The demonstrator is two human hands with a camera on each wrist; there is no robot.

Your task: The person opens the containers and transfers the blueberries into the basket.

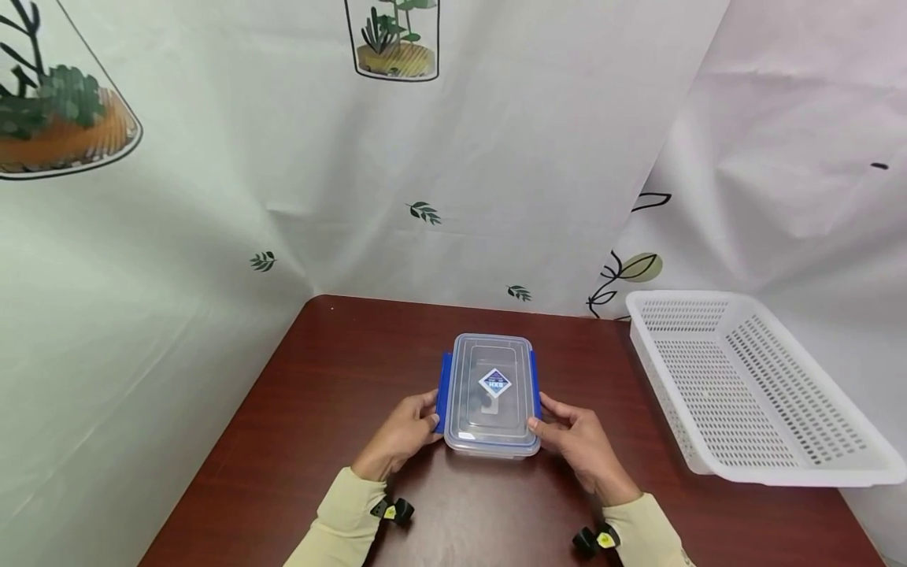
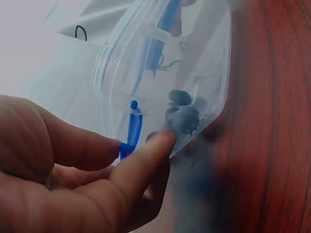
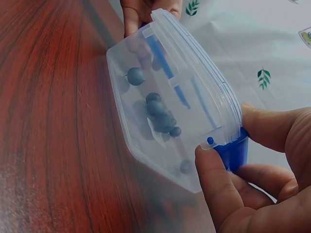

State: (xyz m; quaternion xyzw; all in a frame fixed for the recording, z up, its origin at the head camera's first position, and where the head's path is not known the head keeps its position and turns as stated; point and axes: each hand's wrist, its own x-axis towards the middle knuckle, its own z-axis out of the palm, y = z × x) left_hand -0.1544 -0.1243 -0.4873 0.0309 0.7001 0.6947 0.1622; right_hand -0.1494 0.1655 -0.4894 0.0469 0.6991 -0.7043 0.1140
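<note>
Head view, nearest first: pale sleeves, a small black device strapped at each wrist. Left hand pinches the blue left latch of a clear container between thumb and fingers; right hand grips the right latch likewise, thumb up by the rim. Container sits mid-table on dark red-brown wood, lid in place, diamond label on top. Right wrist view shows dark, round, berry-like pieces loose on its floor. Risks, as I judge them: uneven pull on the two latches could skew or jolt the container and set the pieces rolling; a latch forced outward might strain at its hinge; with the lid loosened, a tilt could spill pieces. Farther right, a white perforated basket, well apart from both hands. Behind, leaf-printed cloth.
</note>
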